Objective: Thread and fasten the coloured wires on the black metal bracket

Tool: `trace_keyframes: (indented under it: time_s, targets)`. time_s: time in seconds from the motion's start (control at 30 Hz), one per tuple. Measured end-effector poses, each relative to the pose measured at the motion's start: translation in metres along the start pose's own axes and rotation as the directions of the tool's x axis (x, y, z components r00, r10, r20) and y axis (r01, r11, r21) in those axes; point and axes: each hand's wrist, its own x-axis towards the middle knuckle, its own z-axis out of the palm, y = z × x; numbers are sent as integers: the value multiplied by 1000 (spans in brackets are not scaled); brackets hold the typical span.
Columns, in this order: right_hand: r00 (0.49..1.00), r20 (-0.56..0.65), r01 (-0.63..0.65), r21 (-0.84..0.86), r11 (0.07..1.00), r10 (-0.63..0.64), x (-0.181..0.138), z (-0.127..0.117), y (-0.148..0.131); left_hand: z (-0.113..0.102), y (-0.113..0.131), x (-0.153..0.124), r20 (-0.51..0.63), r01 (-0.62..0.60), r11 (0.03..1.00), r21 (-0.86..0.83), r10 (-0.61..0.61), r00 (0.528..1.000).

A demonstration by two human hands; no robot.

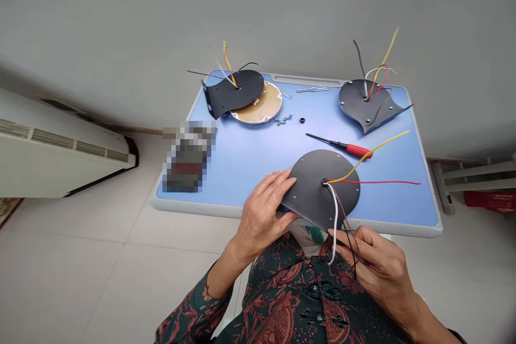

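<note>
Close to the camera, a person's two forearms in dark sleeves with a red and green floral print reach forward from the bottom edge. The hands are apart, each clamped on something different.

The left hand (264,209) grips the left rim of a round black metal plate (318,185), thumb under and fingers on top. It holds the plate tilted over the near edge of the table, probably so that both faces stay within reach.

The right hand (379,266), just below the plate, closes around the hanging wires (335,226), one white and some dark. They come out of the plate's centre hole (324,182) and droop toward the lap. Gathering them likely keeps them from tangling.

A yellow wire (382,145) and a red wire (382,182) leave the same hole and trail loose to the right across the blue table (250,156).

Just beyond the plate lies a red-handled screwdriver (342,145), its tip pointing left, seemingly kept near for either hand. Farther on sit a small black ring (302,120) and a scatter of screws (283,120).

At the far left, a second black plate (234,94) with a bent tab rests partly on a tan disc (262,107), short wires sticking up from its middle. At the far right, a third black plate (366,102) lies flat with coloured wires rising from it.

Silver metal pieces (312,88) lie in the groove along the table's back edge; what they are is unclear. A blurred patch (187,158) covers the table's left corner.

A white heater unit (60,145) stands on the tiled floor to the left, and a plain grey wall lies behind.
</note>
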Motion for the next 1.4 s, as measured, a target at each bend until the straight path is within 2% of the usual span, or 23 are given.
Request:
trace_keyframes:
  time_s: [0.13, 0.3, 0.47, 0.57, 0.67, 0.9, 1.4]
  targets:
    - [999, 10, -38, -2, 999, 38, -3, -1, 0, 0, -2, -1, -2, -10, 1000, 16, 10, 1000]
    - [999, -40, -2, -56, 998, 0, -7, -8, 10, -1, -4, -1, 7, -16, 1000, 8, 16, 1000]
    - [1000, -24, 11, -250, 968, -18, -5, -17, 24, -2, -4, -2, 23, -21, 1000, 4, 21, 1000]
    - [997, -74, -39, -313, 949, 16, 0, -21, 32, -3, -5, -3, 32, -24, 1000, 7, 24, 999]
    - [990, -128, -91, -280, 956, 57, 7, -22, 38, -3, -5, -4, 39, -25, 1000, 9, 24, 999]
    - [983, -164, -125, -262, 957, 83, 19, -17, 41, -5, -7, -3, 49, -38, 999, 27, 37, 998]
    - [979, -167, -149, -214, 966, 114, 22, -11, 42, -9, -3, -1, 78, 14, 1000, -12, -13, 997]
